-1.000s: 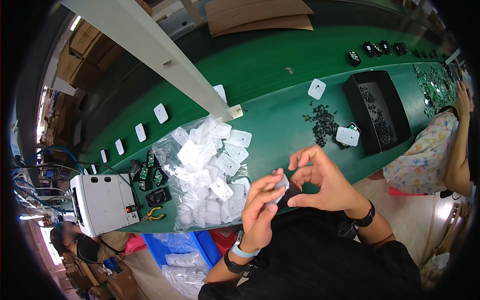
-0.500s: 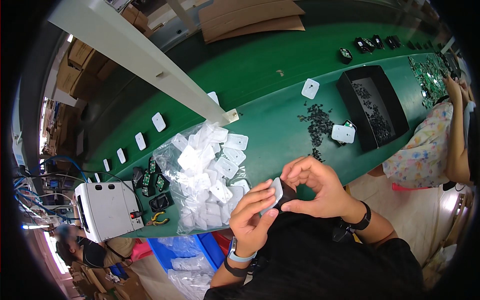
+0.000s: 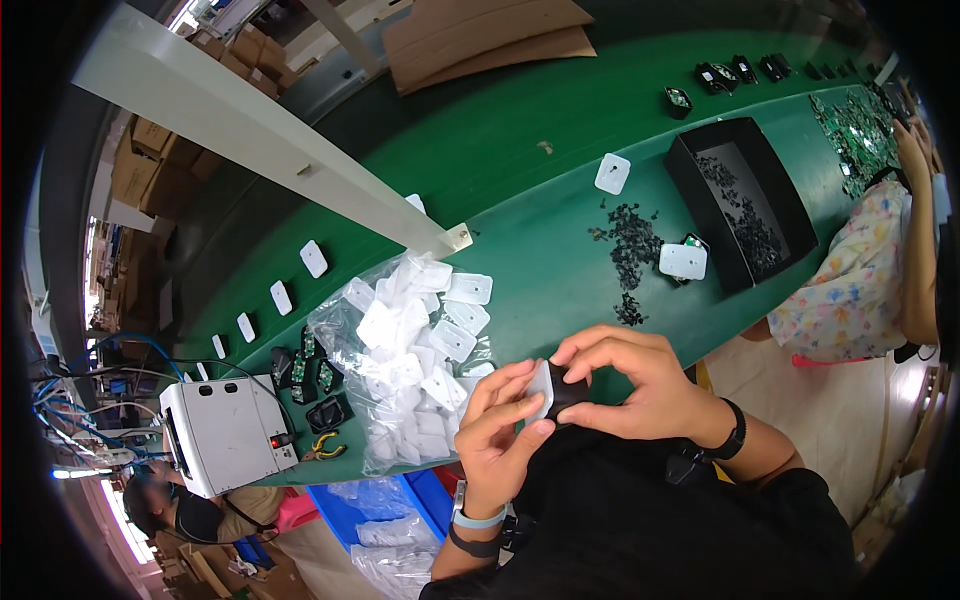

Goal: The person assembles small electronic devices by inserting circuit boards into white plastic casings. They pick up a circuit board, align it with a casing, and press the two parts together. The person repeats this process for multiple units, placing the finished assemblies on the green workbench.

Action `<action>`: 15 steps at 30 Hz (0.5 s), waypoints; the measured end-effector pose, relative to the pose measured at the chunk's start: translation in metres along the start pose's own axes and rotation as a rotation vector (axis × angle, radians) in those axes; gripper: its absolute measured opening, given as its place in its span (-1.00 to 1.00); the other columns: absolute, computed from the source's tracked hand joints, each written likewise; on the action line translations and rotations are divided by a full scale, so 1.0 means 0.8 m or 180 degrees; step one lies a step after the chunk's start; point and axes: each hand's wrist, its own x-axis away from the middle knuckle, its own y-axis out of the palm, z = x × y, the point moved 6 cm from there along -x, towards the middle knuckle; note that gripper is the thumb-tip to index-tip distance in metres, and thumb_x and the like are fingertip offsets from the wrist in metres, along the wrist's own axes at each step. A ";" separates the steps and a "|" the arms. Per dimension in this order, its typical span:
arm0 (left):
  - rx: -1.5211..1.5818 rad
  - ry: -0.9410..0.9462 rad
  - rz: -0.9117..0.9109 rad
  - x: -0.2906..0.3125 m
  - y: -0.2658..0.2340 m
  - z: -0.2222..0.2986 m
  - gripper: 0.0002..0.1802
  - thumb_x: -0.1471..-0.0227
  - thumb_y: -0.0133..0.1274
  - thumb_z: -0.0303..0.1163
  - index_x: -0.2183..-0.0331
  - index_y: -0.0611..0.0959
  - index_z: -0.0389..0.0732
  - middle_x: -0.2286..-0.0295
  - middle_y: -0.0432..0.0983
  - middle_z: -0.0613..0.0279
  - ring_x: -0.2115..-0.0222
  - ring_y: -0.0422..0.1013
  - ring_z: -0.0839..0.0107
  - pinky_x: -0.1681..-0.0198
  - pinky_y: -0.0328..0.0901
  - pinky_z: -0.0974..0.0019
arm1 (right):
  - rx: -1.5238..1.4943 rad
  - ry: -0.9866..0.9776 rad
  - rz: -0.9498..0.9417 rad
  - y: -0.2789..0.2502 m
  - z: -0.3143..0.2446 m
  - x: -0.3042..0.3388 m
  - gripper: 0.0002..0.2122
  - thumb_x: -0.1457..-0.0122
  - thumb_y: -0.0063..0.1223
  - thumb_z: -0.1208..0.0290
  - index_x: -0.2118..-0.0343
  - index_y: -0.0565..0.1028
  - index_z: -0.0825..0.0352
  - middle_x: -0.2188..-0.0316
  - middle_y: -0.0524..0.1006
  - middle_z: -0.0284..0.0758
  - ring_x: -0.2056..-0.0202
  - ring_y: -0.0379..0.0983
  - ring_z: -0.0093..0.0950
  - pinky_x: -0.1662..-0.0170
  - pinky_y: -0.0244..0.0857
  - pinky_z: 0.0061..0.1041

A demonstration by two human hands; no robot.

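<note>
Near the bench's front edge, both hands grip one small boxy device. My left hand (image 3: 497,425) is closed, its fingers and thumb on the white plastic cover (image 3: 541,390). The black plastic housing (image 3: 570,390) behind that cover sits between the thumb and fingers of my right hand (image 3: 640,385). Whether the cover is fully seated on the housing I cannot tell. To the left lies a clear plastic bag of loose white covers (image 3: 405,370). Ahead is a pile of small black parts (image 3: 630,250), with a white cover resting on a device (image 3: 683,262) beside it.
A black box (image 3: 790,190) with small black parts stands right of the pile. White covers cross the green belt (image 3: 500,130) behind a slanted post (image 3: 270,125). On the left are a white machine (image 3: 228,435) and pliers (image 3: 325,447). A co-worker (image 3: 850,270) sits at right.
The device has turned slightly in my hands, showing more of the black housing's side. My right-hand fingers have come down closer onto it. The whole view has shifted a little.
</note>
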 end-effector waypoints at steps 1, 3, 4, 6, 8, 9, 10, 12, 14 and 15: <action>-0.0101 -0.0026 -0.0123 -0.004 0.000 -0.002 -0.70 0.01 0.28 -0.67 0.16 0.72 -0.32 -0.03 0.46 -0.10 -0.11 0.43 -0.01 -0.17 0.33 0.06 | 0.0090 -0.0068 0.0044 -0.002 0.003 0.001 -0.64 0.07 0.48 0.55 0.21 0.54 0.37 0.06 0.57 -0.22 0.28 0.53 -0.53 0.21 0.45 -0.58; -0.0307 -0.0069 -0.0329 -0.010 -0.004 -0.010 -0.69 0.02 0.30 -0.67 0.16 0.73 -0.30 -0.03 0.46 -0.09 -0.09 0.45 0.03 -0.15 0.36 0.12 | 0.0260 -0.0211 0.0096 -0.006 0.012 0.002 -0.63 0.08 0.48 0.53 0.20 0.53 0.37 0.02 0.57 -0.20 0.29 0.54 -0.52 0.23 0.46 -0.57; -0.0441 -0.0083 -0.0297 -0.011 -0.006 -0.017 -0.66 0.06 0.34 -0.64 0.16 0.73 -0.29 -0.03 0.46 -0.08 -0.03 0.50 0.09 -0.07 0.42 0.21 | -0.0025 -0.0032 0.0162 -0.006 0.024 0.005 -0.66 0.01 0.43 0.55 0.17 0.54 0.38 0.02 0.58 -0.19 0.23 0.58 -0.52 0.18 0.48 -0.56; -0.1124 0.0349 -0.0169 -0.011 0.000 -0.013 -0.62 0.07 0.33 -0.68 0.13 0.72 -0.31 -0.03 0.45 -0.09 -0.02 0.50 0.10 -0.06 0.43 0.20 | -0.0618 0.0153 0.0531 0.000 0.044 0.010 -0.70 -0.05 0.38 0.59 0.15 0.54 0.39 0.02 0.58 -0.16 0.17 0.59 -0.50 0.13 0.49 -0.54; -0.1904 0.0800 0.0077 -0.011 0.005 -0.004 -0.58 0.14 0.36 -0.67 0.14 0.72 -0.31 0.03 0.52 -0.07 0.06 0.55 0.11 0.02 0.47 0.21 | -0.0745 0.0370 0.0549 0.006 0.056 0.015 -0.73 -0.14 0.26 0.68 0.08 0.52 0.43 0.02 0.56 -0.10 0.06 0.58 -0.46 0.04 0.50 -0.50; -0.2187 0.0897 0.0198 -0.012 0.007 0.002 -0.58 0.16 0.36 -0.67 0.15 0.72 -0.29 0.05 0.54 -0.07 0.07 0.56 0.10 0.02 0.47 0.21 | -0.1070 0.0665 0.0513 0.011 0.063 0.019 -0.70 -0.15 0.26 0.68 0.05 0.49 0.44 0.02 0.56 -0.10 0.07 0.58 -0.46 0.04 0.50 -0.49; -0.2472 0.0991 0.0319 -0.013 0.011 0.009 -0.58 0.18 0.36 -0.66 0.17 0.73 -0.28 0.07 0.56 -0.06 0.09 0.57 0.10 0.02 0.48 0.20 | -0.1393 0.0964 0.0475 0.018 0.069 0.023 -0.67 -0.15 0.26 0.68 0.03 0.46 0.45 0.02 0.55 -0.10 0.07 0.58 -0.46 0.03 0.50 -0.49; -0.2935 0.1274 0.0496 -0.013 0.017 0.014 -0.57 0.26 0.37 -0.64 0.21 0.71 -0.29 0.14 0.62 -0.04 0.12 0.58 0.08 0.03 0.48 0.18 | -0.1778 0.1131 0.0482 0.027 0.071 0.024 -0.61 -0.15 0.26 0.69 -0.02 0.41 0.46 0.04 0.54 -0.12 0.08 0.58 -0.47 0.03 0.50 -0.48; -0.3121 0.1644 0.0387 -0.011 0.023 0.008 -0.57 0.24 0.36 -0.65 0.20 0.69 -0.34 0.13 0.61 -0.05 0.13 0.58 0.05 0.04 0.49 0.16 | -0.1890 0.0862 0.0573 0.034 0.061 0.016 -0.55 -0.14 0.27 0.69 -0.07 0.35 0.46 0.07 0.55 -0.16 0.08 0.58 -0.47 0.02 0.50 -0.47; -0.3200 0.1831 0.0329 -0.010 0.027 0.005 -0.57 0.23 0.36 -0.65 0.20 0.68 -0.37 0.13 0.61 -0.06 0.13 0.58 0.03 0.05 0.49 0.15 | -0.1815 0.0901 0.0631 0.036 0.063 0.014 -0.54 -0.14 0.27 0.68 -0.07 0.34 0.45 0.07 0.55 -0.17 0.08 0.57 -0.47 0.02 0.50 -0.47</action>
